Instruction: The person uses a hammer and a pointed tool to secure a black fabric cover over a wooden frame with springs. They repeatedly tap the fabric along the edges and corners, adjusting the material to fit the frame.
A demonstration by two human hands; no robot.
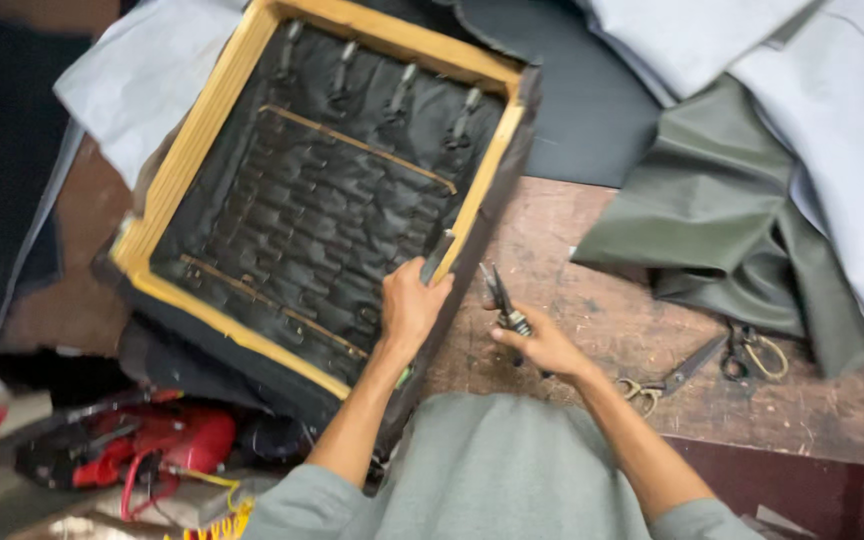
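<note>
Landmark: the wooden seat frame [214, 100], a yellow-edged square with black fabric and webbing inside, lying tilted on the worn workbench [592, 290].

Left arm: my forearm goes up from the grey sleeve toward the near right side of the frame, a little bent at the elbow.

Left hand [410, 305]: it lies on the near right edge of the frame, the back of the hand facing up. The fingers are closed on the black fabric flap [439, 256] at this edge, and the thumb presses on it from the outside.

Right arm: my forearm comes in from the lower right, the wrist turned toward the frame.

Right hand [544, 347]: it is just to the right of the frame, above the bench. The fingers are wrapped tight around the handles of the dark pliers [504, 300].

Pliers: the tips point up and toward the right edge of the frame, near my left thumb. If the tips touch the fabric, I cannot tell.

Scissors [674, 375]: they lie on the bench well to the right of the frame, beyond my right hand.

Green vinyl sheet [702, 210]: folded, on the right of the frame, past the scissors.

Red tool [167, 445]: below the near left corner of the frame.
</note>
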